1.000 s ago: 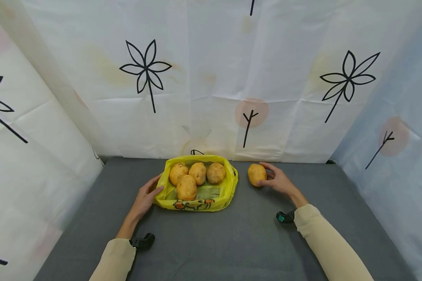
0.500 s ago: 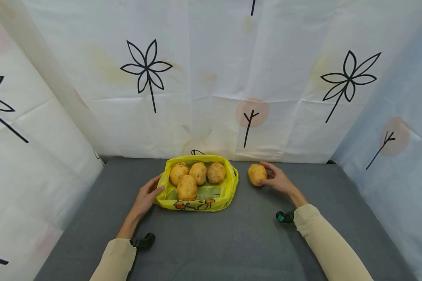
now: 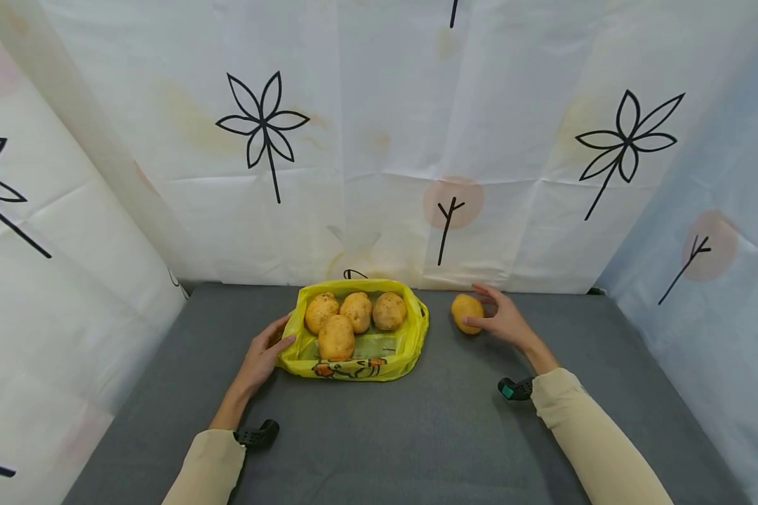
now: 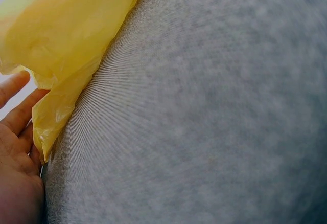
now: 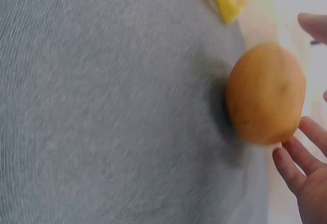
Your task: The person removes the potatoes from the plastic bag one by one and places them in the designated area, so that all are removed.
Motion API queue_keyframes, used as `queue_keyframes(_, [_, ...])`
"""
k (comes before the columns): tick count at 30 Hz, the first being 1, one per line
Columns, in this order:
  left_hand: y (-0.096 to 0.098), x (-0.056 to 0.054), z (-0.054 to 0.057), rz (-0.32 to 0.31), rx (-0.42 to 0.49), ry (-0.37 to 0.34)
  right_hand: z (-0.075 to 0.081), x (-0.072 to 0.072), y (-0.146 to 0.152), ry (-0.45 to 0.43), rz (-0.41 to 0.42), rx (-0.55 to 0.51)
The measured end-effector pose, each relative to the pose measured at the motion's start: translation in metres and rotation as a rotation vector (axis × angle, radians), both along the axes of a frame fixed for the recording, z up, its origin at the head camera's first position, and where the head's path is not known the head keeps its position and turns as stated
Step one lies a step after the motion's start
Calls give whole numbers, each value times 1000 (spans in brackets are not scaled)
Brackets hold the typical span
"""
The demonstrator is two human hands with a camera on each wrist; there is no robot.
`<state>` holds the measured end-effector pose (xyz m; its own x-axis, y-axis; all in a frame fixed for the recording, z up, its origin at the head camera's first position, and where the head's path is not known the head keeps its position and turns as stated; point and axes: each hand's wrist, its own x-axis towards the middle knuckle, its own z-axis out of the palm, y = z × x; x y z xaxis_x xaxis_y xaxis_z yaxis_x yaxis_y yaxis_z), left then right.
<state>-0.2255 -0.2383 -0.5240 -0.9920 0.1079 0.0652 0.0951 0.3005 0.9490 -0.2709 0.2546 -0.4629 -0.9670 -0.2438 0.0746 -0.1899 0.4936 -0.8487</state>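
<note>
A yellow plastic bag (image 3: pixel 297 365), its mouth spread wide, lies on the grey table with several potatoes (image 3: pixel 336 338) inside. My left hand (image 3: pixel 259 358) rests against the bag's left side; the left wrist view has its fairly straight fingers touching the yellow plastic (image 4: pixel 66 35). To the right of the bag is a single potato (image 3: pixel 465 313). Beside it is my right hand (image 3: pixel 505 322), thumb and fingers spread around its right side. In the right wrist view a gap separates one raised digit from this potato (image 5: pixel 265 93), while other fingertips are right at its lower edge.
The grey table (image 3: pixel 379 449) ends at the back against a white patterned cloth (image 3: pixel 379 140). More cloth hangs along the left (image 3: pixel 50 315) and right sides. Black wrist bands (image 3: pixel 259 433) with cameras sit on both wrists.
My right hand has spread its fingers wider, with the upper fingers lifting off, and the lone potato has shifted slightly right. The left hand and the bag have stayed put.
</note>
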Motion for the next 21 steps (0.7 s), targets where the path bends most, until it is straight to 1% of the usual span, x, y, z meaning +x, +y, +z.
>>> queue_keyframes(5, [0,0,1,7,10,-3,7,1,-11,76,-13,105])
queue_keyframes(9, [0,0,1,6,13,-9,12,1,-23,122,-13,141])
queue_keyframes(14, [0,0,0,8,19,-13,17,1,-41,132,11,135])
queue_keyframes(21, [0,0,2,9,-3,-5,16,-1,-72,155,69,100])
